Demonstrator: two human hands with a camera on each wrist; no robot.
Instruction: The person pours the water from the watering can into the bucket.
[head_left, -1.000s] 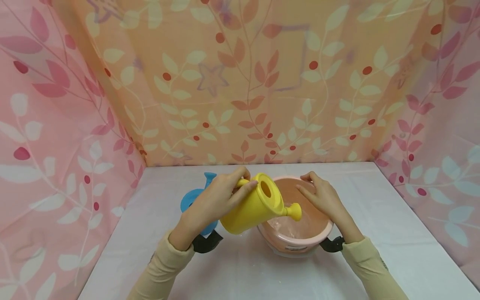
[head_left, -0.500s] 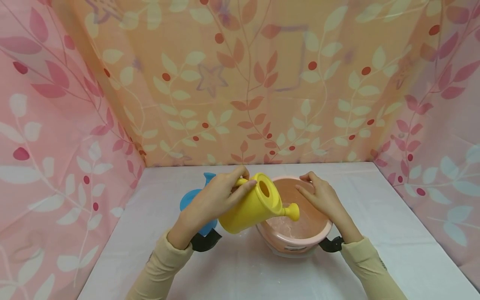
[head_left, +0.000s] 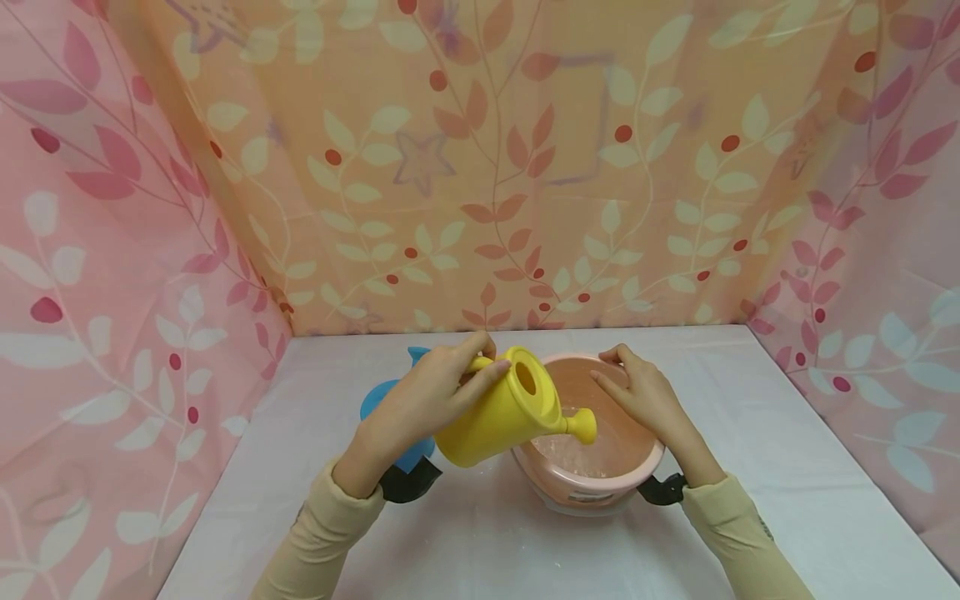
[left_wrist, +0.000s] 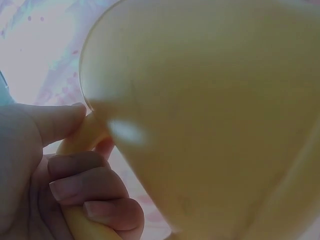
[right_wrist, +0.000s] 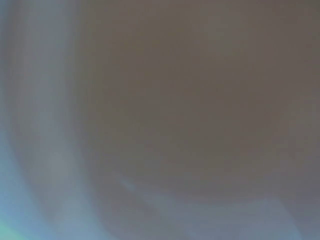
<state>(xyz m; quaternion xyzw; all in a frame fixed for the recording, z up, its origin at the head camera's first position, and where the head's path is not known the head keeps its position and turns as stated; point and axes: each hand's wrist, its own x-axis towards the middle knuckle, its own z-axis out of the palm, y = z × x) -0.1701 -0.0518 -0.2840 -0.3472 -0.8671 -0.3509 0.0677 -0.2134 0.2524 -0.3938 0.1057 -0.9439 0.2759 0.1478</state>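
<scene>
Mostly, the left hand [head_left: 435,387] is hiding a blue object [head_left: 377,397]; in its wrist view we are seeing fingers curling round the yellow watering can's [head_left: 491,425] handle [left_wrist: 87,135]. Its spout [head_left: 582,426] is overhanging the pink basin [head_left: 600,482], toward the table's [head_left: 285,467] far edge. The right hand [head_left: 648,396] is touching the rim, blur leaving us unable to tell its grip.

The lower half of the frame has two hand grips [head_left: 438,390] [head_left: 643,392], one yellow watering can [head_left: 495,425], one pink bowl [head_left: 551,482], one partly hidden blue object [head_left: 375,397], two black wrist pieces [head_left: 408,480] [head_left: 663,490] and one white tabletop [head_left: 480,550].
</scene>
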